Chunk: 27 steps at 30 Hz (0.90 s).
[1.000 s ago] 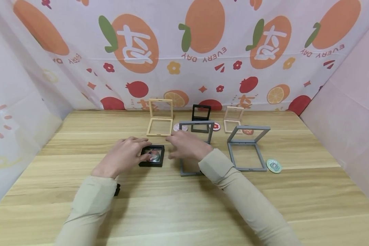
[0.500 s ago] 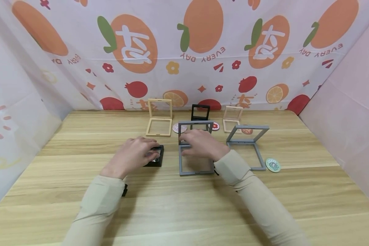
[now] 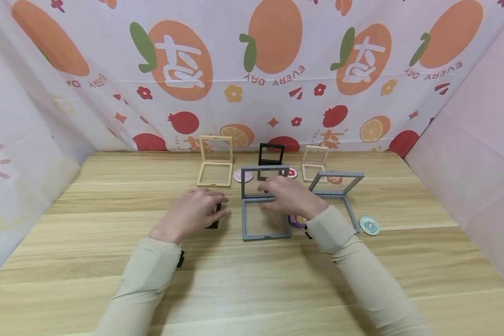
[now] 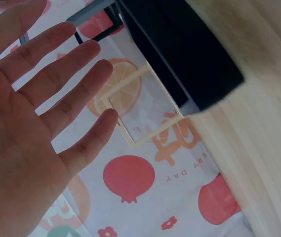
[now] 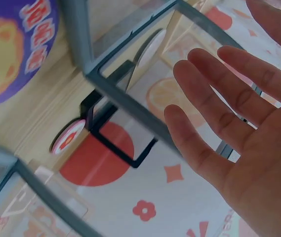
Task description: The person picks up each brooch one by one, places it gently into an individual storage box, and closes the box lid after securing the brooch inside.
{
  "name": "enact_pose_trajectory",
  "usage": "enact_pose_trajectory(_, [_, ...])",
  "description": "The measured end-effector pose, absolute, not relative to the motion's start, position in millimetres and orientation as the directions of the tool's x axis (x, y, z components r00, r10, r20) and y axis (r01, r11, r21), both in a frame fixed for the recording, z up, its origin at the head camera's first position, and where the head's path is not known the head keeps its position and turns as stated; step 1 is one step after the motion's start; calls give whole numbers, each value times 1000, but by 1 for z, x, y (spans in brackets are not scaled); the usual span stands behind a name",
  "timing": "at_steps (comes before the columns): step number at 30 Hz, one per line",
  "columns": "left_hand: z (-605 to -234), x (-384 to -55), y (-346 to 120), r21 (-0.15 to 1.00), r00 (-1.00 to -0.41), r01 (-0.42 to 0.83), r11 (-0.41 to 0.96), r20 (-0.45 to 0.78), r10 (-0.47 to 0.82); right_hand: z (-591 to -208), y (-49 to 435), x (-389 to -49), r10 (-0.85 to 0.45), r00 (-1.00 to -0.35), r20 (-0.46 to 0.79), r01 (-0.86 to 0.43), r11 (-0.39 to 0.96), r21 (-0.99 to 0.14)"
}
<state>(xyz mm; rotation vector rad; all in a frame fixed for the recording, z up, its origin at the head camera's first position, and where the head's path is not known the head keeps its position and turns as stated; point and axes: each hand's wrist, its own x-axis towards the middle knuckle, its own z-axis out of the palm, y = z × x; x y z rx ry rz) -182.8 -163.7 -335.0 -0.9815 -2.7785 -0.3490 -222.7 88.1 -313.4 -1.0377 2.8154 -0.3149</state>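
a curtained tabletop booth, shown by the fruit-printed cloth (image 3: 252, 109) hanging behind a wood-grain table (image 3: 243, 289).

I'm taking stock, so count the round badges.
5: lilac badge, red-flowered badge, orange badge toward the back; purple badge near the right hand; green badge rightmost. Others may be hidden.

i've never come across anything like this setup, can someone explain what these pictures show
No robot here: a person is using two bare hands. The large picture comes from a camera worn on the head; the two smaller ones come from cameras worn on the wrists, each showing one palm. On the wooden table are several open frames, such as a tan frame, and round badges, including a green badge. The left hand is by the near black frame, the right hand by the middle gray frame. Neither appears to hold anything.
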Motion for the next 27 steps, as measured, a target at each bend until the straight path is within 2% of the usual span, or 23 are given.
enact_pose_trajectory(17, [-336,-186,-154,150,-760,646,748,215,613,-314,110,-216,-632,-775,16,-619,754,-218])
enact_pose_trajectory(22, [-336,-185,-151,156,-758,651,743,201,621,-315,116,-213,-641,-766,45,-632,738,-238])
enact_pose_trajectory(27, [-335,-182,-147,142,-748,661,737,204,632,-316,127,-208,-619,-783,59,-606,739,-293])
